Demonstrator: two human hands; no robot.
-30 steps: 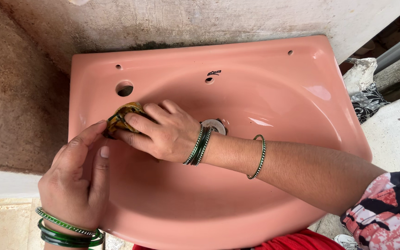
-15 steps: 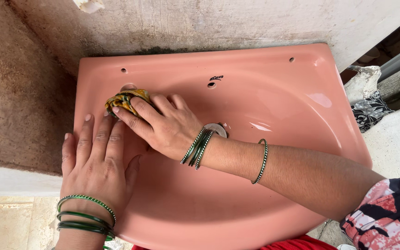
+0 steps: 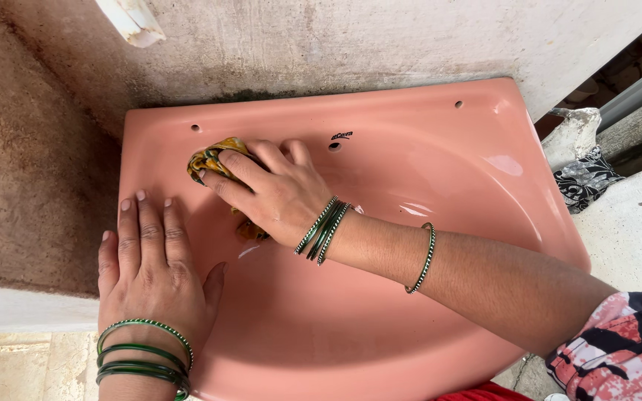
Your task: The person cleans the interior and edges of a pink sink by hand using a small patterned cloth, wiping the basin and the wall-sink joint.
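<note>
R hand (image 3: 276, 194) closed down over a bunched yellow-green cloth (image 3: 211, 158), fingers curled across the top, palm pressing it against the pink basin (image 3: 425, 171). Cloth sits on the upper-left slope of the bowl, just below the back ledge near the small mounting hole (image 3: 195, 128); a tail of it pokes out under the heel of the hand. Green bangles (image 3: 323, 230) stacked at that wrist, one more riding further up the forearm.

L hand (image 3: 154, 271) open, flat, fingers spread, holding nothing, palm down on the basin's left rim, just beside the R hand but not touching the cloth. More green bangles at that wrist too.

Handling, by the look: cloth soft, light, limp, prob. damp; bunches and slides easily, so best taken as a wad under curled fingers w/ the loose tail tucked in, not by one corner. Glazed ceramic looks slick and hard, so grip likely depends on downward pressure; the flat L hand on the rim looks placed for bracing.

Outward: overflow hole (image 3: 334, 146) at back centre, second mounting hole at far right. Stained concrete wall (image 3: 336, 44) behind, white pipe end (image 3: 131, 18) top left. Patterned rag (image 3: 585, 178) on the ledge to the right. Pink-black patterned sleeve (image 3: 618, 349) at lower right.
</note>
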